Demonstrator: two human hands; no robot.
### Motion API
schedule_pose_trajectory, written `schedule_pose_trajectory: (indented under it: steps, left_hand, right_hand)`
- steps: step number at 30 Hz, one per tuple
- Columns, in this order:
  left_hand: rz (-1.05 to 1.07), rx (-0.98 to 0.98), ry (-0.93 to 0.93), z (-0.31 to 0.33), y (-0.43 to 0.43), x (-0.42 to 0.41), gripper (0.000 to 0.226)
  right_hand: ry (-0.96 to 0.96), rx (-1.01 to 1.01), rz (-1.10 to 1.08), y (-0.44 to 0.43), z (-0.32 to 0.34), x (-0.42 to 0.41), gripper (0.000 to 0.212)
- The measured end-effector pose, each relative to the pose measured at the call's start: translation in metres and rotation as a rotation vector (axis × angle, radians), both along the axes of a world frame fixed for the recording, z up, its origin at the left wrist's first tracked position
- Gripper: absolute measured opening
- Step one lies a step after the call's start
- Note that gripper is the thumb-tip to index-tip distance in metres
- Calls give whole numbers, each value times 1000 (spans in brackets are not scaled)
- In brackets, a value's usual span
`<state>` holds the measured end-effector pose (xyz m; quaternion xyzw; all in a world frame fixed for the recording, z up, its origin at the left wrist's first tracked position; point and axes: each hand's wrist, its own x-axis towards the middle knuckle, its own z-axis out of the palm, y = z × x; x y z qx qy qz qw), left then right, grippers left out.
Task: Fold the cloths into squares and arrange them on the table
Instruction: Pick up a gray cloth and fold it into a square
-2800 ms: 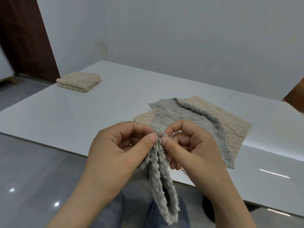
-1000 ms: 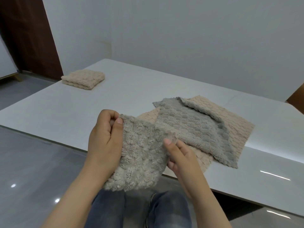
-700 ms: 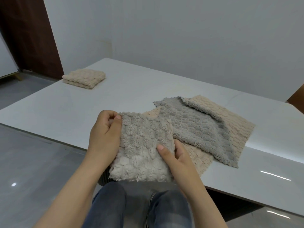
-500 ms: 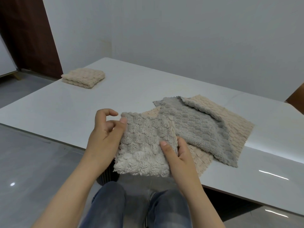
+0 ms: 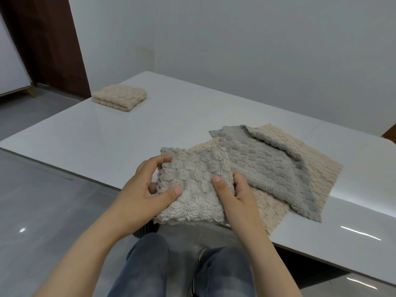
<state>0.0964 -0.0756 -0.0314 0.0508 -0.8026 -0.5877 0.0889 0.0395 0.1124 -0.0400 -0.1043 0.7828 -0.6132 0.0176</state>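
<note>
A light grey fluffy cloth [image 5: 197,181], folded into a rough square, is held in the air over the near table edge. My left hand [image 5: 143,196] grips its left edge, thumb on top and fingers at the upper corner. My right hand [image 5: 233,196] pinches its right edge, thumb on top, fingers underneath. Behind it a darker grey cloth [image 5: 276,168] lies unfolded across an unfolded beige cloth [image 5: 317,159] on the white table [image 5: 128,136]. A folded beige cloth [image 5: 121,97] sits at the far left corner.
The table's near edge runs diagonally from left to lower right. My knees in blue jeans [image 5: 162,266] are below the hands. Grey tiled floor [image 5: 38,200] lies to the left, a dark brown door [image 5: 45,39] at the back left.
The hanging grey strip has been folded up into a square. Since half a second ago my left fingers have closed onto its upper left corner; the cloth has risen slightly.
</note>
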Motion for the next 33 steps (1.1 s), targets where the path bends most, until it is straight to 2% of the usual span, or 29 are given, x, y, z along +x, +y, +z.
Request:
schedule_pose_trajectory:
  steps: [3,7,11,14,18,26,33]
  left_hand:
    - [-19,113,-5,-2,-10,0,57]
    - [-9,154,5,-4,-29,-5,57]
    - [119,49,35,-9,-51,-17,42]
    - [213,-32,67,-16,-67,-28,30]
    - [272,-132,59,-22,-83,-39,25]
    - [308,-352,19,-27,-99,-48,23]
    - [338,-454,70,-22,-101,-40,21]
  right_hand:
    - [27,73,28,-5,0,-3,16]
    - [35,138,33,-19,-5,-8,10]
    - [-51,159,40,-41,-8,-15,50]
    - [-115,133,57,-57,-7,-21,55]
    - [-140,124,76,-78,-10,-28,51]
    - [-151,164,53,-98,-20,-34,57]
    - [-94,272,55,-81,-15,-31,38]
